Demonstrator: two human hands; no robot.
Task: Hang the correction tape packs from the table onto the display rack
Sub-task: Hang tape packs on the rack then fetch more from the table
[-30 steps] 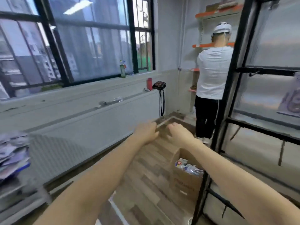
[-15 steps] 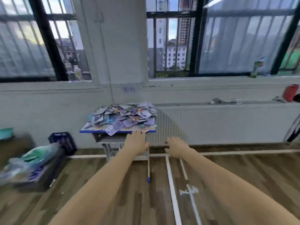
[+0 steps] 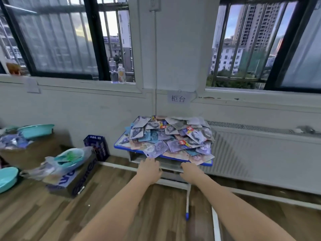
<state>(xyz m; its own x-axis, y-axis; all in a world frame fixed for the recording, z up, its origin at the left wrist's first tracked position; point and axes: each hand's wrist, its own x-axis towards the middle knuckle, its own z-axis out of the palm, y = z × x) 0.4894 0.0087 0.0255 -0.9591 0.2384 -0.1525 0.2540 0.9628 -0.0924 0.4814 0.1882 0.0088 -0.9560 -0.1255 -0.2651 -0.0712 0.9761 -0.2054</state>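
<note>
A heap of correction tape packs, flat purple, grey and teal cards, covers a small blue-edged table against the wall under the window pillar. Both my arms reach forward toward it. My left hand hangs just below the table's front edge, fingers relaxed, holding nothing. My right hand is beside it, also empty and loosely open. Neither hand touches a pack. The display rack is out of view.
A white radiator runs along the wall to the right. On the left stand cardboard boxes, teal basins, a plastic bag and a blue crate. Bottles sit on the sill. Wooden floor lies between me and the table.
My view has swung left from the rack and the person in white to the table, which is now much closer. Both hands stay empty and extended.
</note>
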